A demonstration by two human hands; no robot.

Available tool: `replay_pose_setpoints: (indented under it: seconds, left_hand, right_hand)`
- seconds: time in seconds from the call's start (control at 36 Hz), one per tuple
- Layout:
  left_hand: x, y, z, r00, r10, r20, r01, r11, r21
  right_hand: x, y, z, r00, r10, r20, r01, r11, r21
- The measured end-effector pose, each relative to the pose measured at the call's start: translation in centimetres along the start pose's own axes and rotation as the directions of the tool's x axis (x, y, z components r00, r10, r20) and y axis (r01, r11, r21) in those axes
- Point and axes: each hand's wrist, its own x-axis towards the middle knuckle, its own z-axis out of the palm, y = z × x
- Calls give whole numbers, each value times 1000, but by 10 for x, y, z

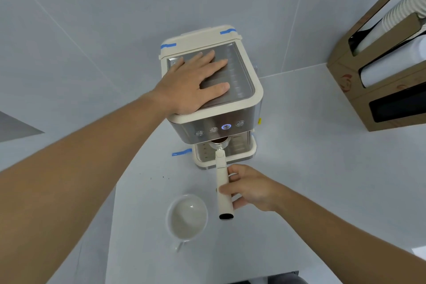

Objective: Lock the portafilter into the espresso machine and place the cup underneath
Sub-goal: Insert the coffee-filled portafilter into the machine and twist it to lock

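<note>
Fingers of the right hand (250, 188) are closed around the cream handle of the steel portafilter (223, 182), whose round basket sits under the group head of the cream and steel espresso machine (214, 104). The left hand (191, 83) lies flat and open on the metal top of the machine, holding nothing. The white ceramic cup (187, 217) stands empty on the pale grey tabletop (311, 157), just left of the handle's dark end, not under the machine.

A cardboard dispenser (378, 80) holding stacked paper cups (401, 4) stood at the pale bench's (311, 168) right edge, against a tiled wall (92, 18).
</note>
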Motion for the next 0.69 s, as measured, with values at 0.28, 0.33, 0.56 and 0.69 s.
replay_pose_setpoints:
  seconds: [0.28, 0.33, 0.56, 0.69]
  left_hand:
    - [2, -3, 2, 1000, -4, -19, 4, 1000, -16]
    - [2, -2, 2, 1000, -2, -22, 2, 1000, -18]
    - [0, 0, 0, 999, -9, -48, 8, 1000, -29]
    - [2, 0, 1, 998, -1, -56, 0, 1000, -28]
  right_hand:
    - [9, -4, 2, 999, -33, 8, 32, 996, 82]
    - [11, -5, 3, 999, -39, 3, 38, 995, 93]
    - [16, -11, 10, 996, -84, -16, 85, 986, 143]
    - [23, -14, 16, 993, -108, -48, 115, 976, 183]
